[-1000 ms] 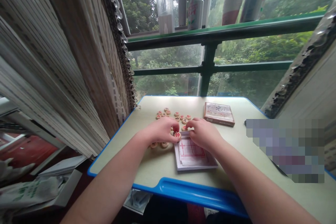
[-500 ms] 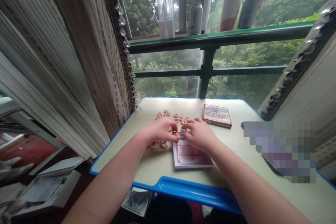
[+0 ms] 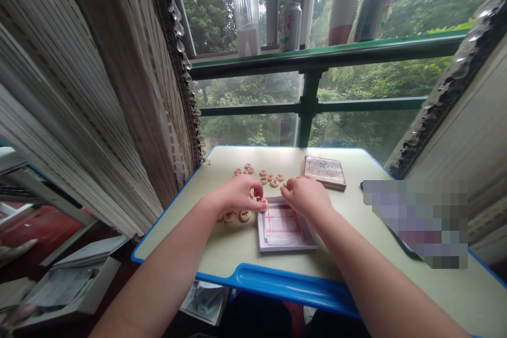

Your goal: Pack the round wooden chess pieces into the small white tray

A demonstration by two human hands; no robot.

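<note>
My left hand (image 3: 241,194) pinches a round wooden Chinese chess piece (image 3: 262,204) with a red character, at the left rim of a shallow white box (image 3: 288,247). Inside the box lies a folded paper board (image 3: 283,224) with red lines. My right hand (image 3: 307,195) is over the box's far right corner with its fingers curled together; what they hold, if anything, is hidden. Beyond my hands lie several pieces with red or black characters, one a black-marked piece (image 3: 274,182). Nearer me, a black-marked piece (image 3: 245,215) lies left of the box, beside others partly under my left hand.
A box lid with writing (image 3: 325,171) lies at the back right of the blue-edged table (image 3: 174,237). A blurred-out flat object (image 3: 415,227) is at the right. Cans (image 3: 290,26) and stacked cups (image 3: 346,0) stand on the window ledge. A curtain (image 3: 99,90) hangs at the left.
My right hand has drawn back slightly from the box's middle, and its fingers have curled in. More of the paper board shows. My left hand still holds its piece at the rim. The view shifted slightly.
</note>
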